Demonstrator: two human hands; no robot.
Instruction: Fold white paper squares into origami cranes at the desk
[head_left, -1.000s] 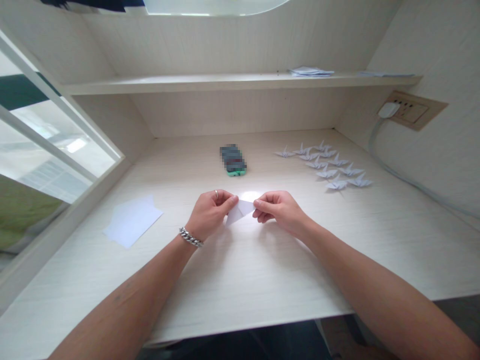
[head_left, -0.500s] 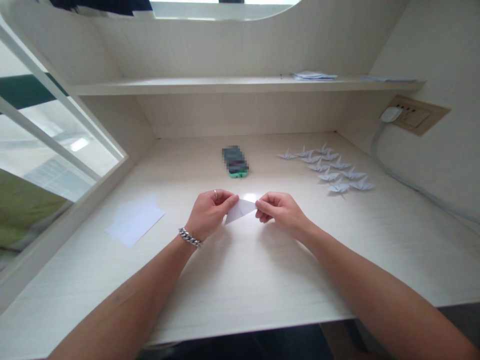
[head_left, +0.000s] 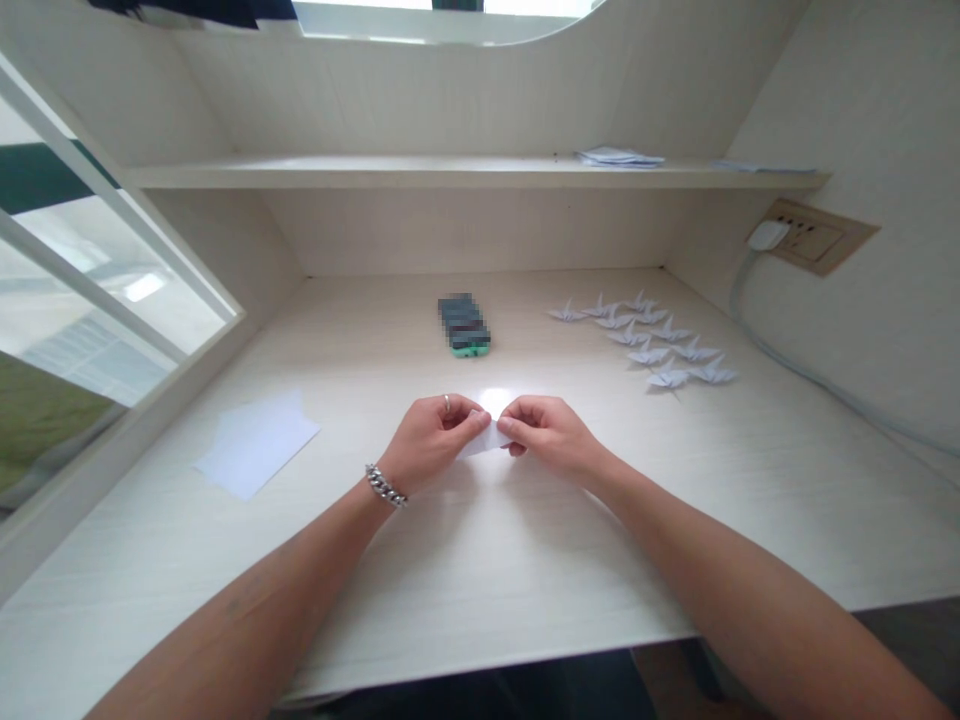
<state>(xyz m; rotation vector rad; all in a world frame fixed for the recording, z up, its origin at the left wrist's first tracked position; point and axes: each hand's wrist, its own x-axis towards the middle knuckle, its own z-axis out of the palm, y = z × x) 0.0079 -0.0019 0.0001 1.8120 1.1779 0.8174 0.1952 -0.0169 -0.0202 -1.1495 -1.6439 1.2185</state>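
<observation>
Between my hands is a small folded piece of white paper (head_left: 484, 441), held just above the desk and partly hidden by my fingers. My left hand (head_left: 439, 432), with a ring on a finger and a chain bracelet at the wrist, pinches its left side. At the right side, my right hand (head_left: 551, 430) grips the paper between thumb and fingers. The two thumbs almost meet over the top edge. Folded paper cranes (head_left: 667, 377) stand in rows at the back right. To the left lie loose white paper sheets (head_left: 259, 445).
A phone-like dark object with a green end (head_left: 469, 350) lies behind my hands. Papers (head_left: 619, 157) rest on the shelf (head_left: 375, 176) above. On the right wall, a socket (head_left: 821, 238) holds a white plug, whose grey cable (head_left: 795, 362) runs down to the desk.
My hands have come closer together, with the right moving left and the thumbs drawing near each other. Less of the folded paper shows now. The whole view has shifted slightly.
</observation>
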